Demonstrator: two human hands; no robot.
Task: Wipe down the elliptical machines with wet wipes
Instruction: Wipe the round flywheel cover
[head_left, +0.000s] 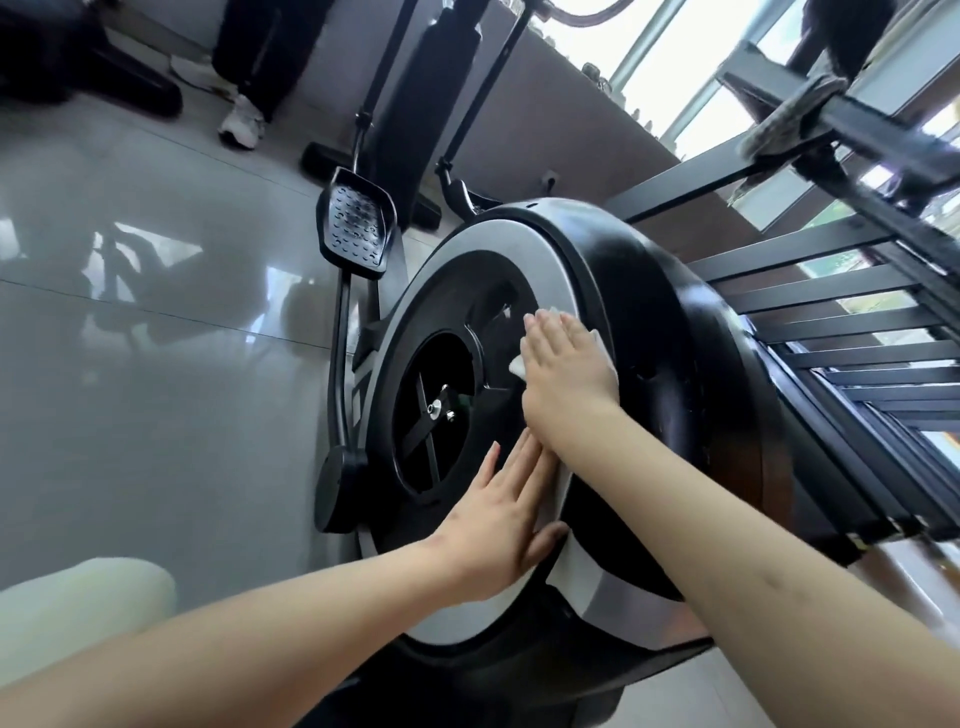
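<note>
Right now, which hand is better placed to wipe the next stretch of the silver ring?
Right. The right hand presses the wet wipe flat against the silver ring; the left hand holds no wipe, resting flat lower on the ring, probably bracing.

— What's underfoot?
— Glossy grey floor tiles (156, 415), with pale light reflected in them.
— Where does the light come from?
— Bright windows (675, 67) at upper right, above a brown wall (571, 124). A black metal railing (701, 182) runs beside them. At top left, someone's white sneaker (240, 123) rests on the tiles.
</note>
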